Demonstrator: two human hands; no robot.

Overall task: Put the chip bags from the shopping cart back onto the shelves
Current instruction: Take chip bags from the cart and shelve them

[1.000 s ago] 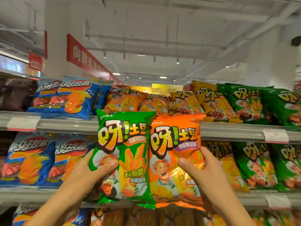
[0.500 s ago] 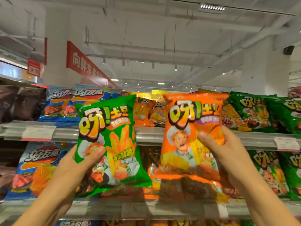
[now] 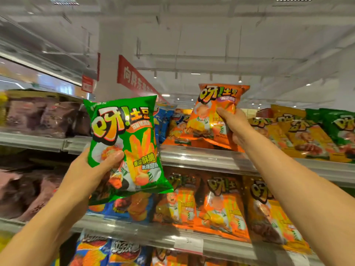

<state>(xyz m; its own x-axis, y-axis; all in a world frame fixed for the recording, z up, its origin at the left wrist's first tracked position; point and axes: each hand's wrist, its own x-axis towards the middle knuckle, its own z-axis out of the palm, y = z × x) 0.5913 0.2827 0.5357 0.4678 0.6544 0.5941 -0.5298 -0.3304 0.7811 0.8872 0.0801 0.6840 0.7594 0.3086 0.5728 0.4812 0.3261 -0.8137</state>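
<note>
My left hand [image 3: 92, 169] grips a green chip bag [image 3: 126, 143] by its lower left side and holds it upright in front of the shelves. Higher up, my right hand [image 3: 233, 125] grips an orange chip bag [image 3: 215, 112]. That bag is raised over the top shelf [image 3: 201, 160], among the orange bags lying there. The shopping cart is out of view.
The top shelf carries dark bags at left, blue and orange bags in the middle, yellow bags [image 3: 299, 137] and green bags [image 3: 340, 127] at right. The shelf below [image 3: 153, 235] holds more orange and blue bags. A red sign [image 3: 134, 77] hangs behind.
My right hand has lifted the orange bag up and back onto the top shelf row. The left hand has raised the green bag a little. The camera has tilted upward.
</note>
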